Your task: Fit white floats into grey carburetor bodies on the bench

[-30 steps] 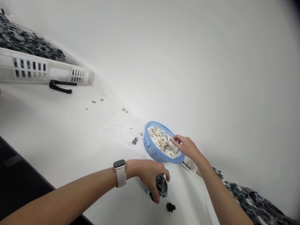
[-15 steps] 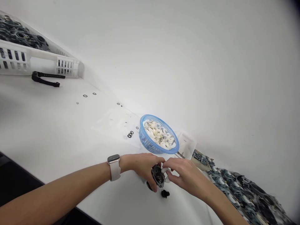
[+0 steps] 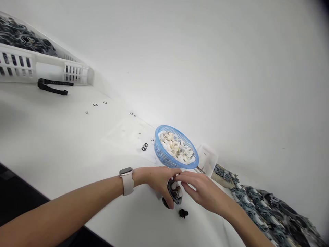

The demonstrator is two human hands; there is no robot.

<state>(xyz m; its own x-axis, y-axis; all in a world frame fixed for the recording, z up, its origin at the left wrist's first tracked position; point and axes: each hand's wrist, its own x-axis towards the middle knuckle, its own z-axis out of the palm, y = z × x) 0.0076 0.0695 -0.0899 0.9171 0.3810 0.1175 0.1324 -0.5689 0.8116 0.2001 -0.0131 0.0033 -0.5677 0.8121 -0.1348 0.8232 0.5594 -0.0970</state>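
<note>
My left hand [image 3: 160, 181], with a pale-strapped watch on its wrist, is closed around a dark grey watch case [image 3: 178, 198] just above the white table. A white plastic ring [image 3: 175, 187] with small metal parts sits inside the case's opening. My right hand [image 3: 200, 187] is at the case's upper edge, its thumb and forefinger apart and the fingertips by the ring. Its other fingers are partly hidden. A small black part [image 3: 183, 213] lies on the table just below the case. Beyond my hands stands a blue basket [image 3: 168, 161] of similar white rings.
Behind the basket is a clear plastic tray [image 3: 209, 159] with thin metal pieces. Dark watch parts [image 3: 257, 202] are heaped at right. Black O-rings [image 3: 144, 147] lie left of the basket. A black watch strap [image 3: 52, 90] lies before a white crate [image 3: 48, 68] of dark parts.
The white ring, between my right fingers before, is now inside the watch case. My right thumb and forefinger have come off it and moved slightly up. The view has shifted a little.
</note>
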